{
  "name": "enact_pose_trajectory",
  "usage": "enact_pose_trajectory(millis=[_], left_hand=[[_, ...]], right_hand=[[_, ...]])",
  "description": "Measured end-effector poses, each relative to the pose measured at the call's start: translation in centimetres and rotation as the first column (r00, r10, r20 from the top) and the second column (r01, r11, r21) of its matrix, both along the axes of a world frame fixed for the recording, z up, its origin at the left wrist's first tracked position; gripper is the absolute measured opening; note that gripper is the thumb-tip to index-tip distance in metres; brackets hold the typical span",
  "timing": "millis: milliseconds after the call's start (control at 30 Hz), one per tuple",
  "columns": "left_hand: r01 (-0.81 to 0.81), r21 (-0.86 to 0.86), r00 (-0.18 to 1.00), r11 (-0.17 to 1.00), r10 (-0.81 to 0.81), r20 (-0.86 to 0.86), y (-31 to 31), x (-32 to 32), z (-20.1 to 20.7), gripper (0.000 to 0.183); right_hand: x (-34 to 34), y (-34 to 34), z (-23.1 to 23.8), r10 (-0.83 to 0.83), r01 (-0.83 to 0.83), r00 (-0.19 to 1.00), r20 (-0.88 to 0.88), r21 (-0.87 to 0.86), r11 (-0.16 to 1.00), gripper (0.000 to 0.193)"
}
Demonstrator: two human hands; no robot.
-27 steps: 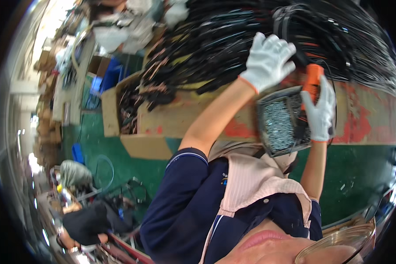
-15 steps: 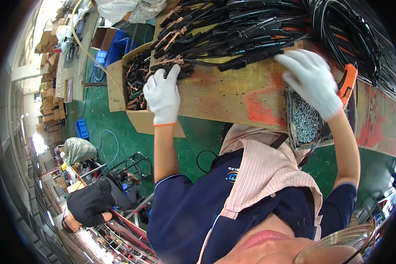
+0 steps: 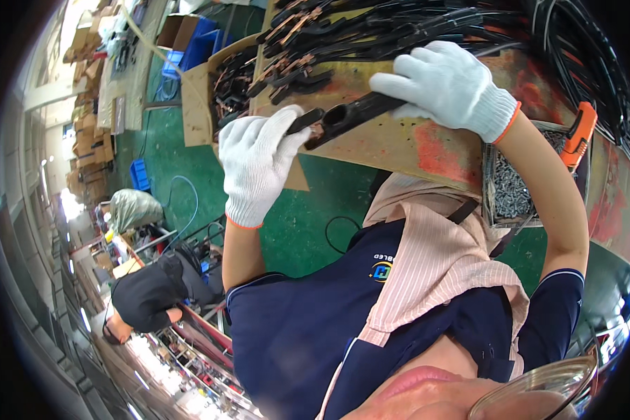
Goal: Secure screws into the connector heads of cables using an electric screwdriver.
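My left hand point(image 3: 255, 161), in a white knitted glove, is closed on a black-and-copper clamp piece point(image 3: 305, 122), which looks like the head of a welding electrode holder. My right hand point(image 3: 444, 87), gloved the same way, grips a black tubular handle point(image 3: 360, 114) from above. The tube's open end points at my left hand, close beside the copper part. Whether the two pieces touch is hard to tell. Both are held over the front edge of the worn workbench point(image 3: 371, 150). More black holders with copper jaws point(image 3: 294, 66) lie behind them.
A cardboard box point(image 3: 197, 105) of copper-and-black parts stands at the bench's left end. On the right are a tray of screws point(image 3: 514, 187), an orange-and-black tool point(image 3: 579, 136) and coiled black cables point(image 3: 574, 56). A person in black point(image 3: 147, 294) bends over at the lower left.
Both hands were apart, with the left near the box. Now they hold a clamp piece and a handle close together at the bench edge. The right hand has moved left.
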State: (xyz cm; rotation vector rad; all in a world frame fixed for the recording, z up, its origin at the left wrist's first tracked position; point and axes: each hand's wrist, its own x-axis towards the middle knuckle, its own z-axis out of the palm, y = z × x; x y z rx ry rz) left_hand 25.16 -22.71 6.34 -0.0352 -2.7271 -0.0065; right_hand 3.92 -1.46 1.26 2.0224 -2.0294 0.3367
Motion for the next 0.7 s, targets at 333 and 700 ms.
enact_pose_trajectory(millis=[333,700], left_hand=[[0.223,0.655,0.975,0.722,-0.149,-0.167,5.7,-3.0,0.8,0.026],[-0.286,0.933,0.864,-0.218,-0.479,0.153,14.2,-10.1,-3.0,0.089]], right_hand=[[2.0,1.4,6.4,-0.023,-0.084,0.945,-0.325,-0.312,0.946,0.019],[1.5,7.4,3.5,0.429,0.791,0.153,0.89,-0.371,0.487,0.053]])
